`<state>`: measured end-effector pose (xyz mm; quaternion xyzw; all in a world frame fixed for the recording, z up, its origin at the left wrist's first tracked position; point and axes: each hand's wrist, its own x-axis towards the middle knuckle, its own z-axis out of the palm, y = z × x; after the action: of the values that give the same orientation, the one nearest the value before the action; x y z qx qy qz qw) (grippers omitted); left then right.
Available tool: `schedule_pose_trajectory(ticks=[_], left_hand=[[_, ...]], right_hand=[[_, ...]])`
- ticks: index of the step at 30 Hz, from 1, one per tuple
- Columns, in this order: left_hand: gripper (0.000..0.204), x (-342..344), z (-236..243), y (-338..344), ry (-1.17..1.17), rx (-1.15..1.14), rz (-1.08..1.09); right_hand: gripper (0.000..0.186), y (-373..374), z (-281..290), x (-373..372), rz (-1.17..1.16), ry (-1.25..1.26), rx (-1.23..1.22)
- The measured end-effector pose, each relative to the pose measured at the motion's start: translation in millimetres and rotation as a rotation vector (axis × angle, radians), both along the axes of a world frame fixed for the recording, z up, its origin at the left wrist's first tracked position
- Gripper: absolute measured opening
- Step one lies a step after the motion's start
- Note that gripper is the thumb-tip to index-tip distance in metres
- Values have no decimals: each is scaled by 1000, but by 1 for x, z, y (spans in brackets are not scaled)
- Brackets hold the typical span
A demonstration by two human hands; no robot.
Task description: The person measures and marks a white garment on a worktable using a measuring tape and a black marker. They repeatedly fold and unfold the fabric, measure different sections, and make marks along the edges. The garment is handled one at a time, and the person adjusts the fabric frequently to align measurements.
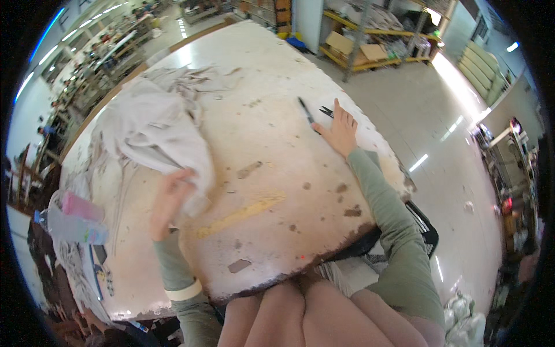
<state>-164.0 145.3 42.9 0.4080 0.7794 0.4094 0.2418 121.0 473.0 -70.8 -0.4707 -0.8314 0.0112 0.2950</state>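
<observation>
A pale grey cloth piece [151,118], perhaps a garment, lies crumpled across the left part of the worn white table [272,156]. My left hand [169,199] grips its near end; motion smears the fingers. Over on the right side of the table, my right hand [341,133] rests with its fingers stretched out. Small black thread snips [326,111] show their blades beside those fingers, their other end hidden by the hand. A slim dark pen-like tool [304,108] lies by the thumb, its near end touching or close to it.
At the left edge stand a clear bottle [75,226] and a pink container [81,205], with scissors [107,277] nearby. Cloth hangs around that edge. Beyond the right edge are a tiled floor [399,110] and a yellow metal shelf [370,61] with cardboard boxes. A black bag-like item [424,228] sits below the table.
</observation>
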Motion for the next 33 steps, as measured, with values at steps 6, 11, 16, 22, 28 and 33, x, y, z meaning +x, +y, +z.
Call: schedule_pose_trajectory(ticks=[6,11,16,22,28,33], left_hand=[[21,13,22,12,-98,-130,-652],[33,-54,-45,9,656,-127,51],[48,-85,-52,-9,172,-166,-183],[44,-27,-9,7,255,-181,-408],[37,14,66,-36,240,-66,-588],[26,53,120,-76,139,-142,-769]], right_hand=[[60,32,-11,-73,88,72,-55],[53,67,-16,-127,54,72,-14],[46,71,-5,-145,-26,63,203],[43,-29,53,-155,880,427,-512],[47,-120,132,-133,1405,-295,-1014],[41,-175,179,-92,1731,222,-420]])
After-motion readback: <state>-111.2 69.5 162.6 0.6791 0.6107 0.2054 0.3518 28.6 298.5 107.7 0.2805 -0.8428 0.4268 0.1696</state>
